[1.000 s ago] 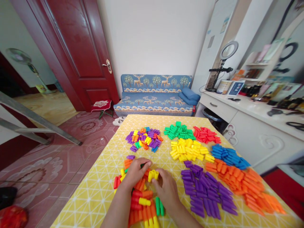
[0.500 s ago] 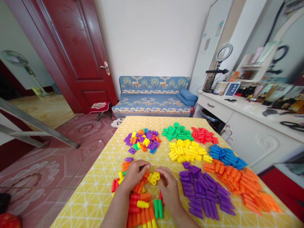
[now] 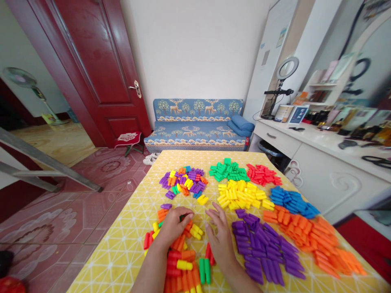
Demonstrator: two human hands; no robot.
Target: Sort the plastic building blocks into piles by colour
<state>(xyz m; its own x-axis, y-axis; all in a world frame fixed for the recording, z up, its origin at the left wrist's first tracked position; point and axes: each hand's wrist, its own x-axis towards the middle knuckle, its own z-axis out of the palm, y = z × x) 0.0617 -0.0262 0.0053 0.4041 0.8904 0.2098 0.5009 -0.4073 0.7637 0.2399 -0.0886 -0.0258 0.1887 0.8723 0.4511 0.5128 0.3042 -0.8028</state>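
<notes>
My left hand (image 3: pixel 175 224) is curled over a mixed pile of plastic building blocks, thumb and fingers close together. A dark green bit shows between them, but I cannot make out what it is. To its right, my right hand (image 3: pixel 219 236) is held with its fingers apart and nothing in them. Ahead of both hands a yellow block (image 3: pixel 202 199) lies by itself on the cloth. Another yellow block (image 3: pixel 196 231) sits between the hands. Below, a green block (image 3: pixel 204 270) and a red block (image 3: pixel 209 254) lie close to my right wrist.
Sorted heaps lie to the right: purple (image 3: pixel 264 248), orange (image 3: pixel 308 236), blue (image 3: pixel 293 202), yellow (image 3: pixel 241 194), green (image 3: pixel 229 171) and red (image 3: pixel 262 174) blocks. A mixed heap (image 3: pixel 185 181) is at the far left of the table (image 3: pixel 113 248). A sofa (image 3: pixel 198 126) stands beyond.
My right hand has let go of a yellow block and spread its fingers. That block now lies farther forward, near the far mixed heap. My left hand stays about where it was.
</notes>
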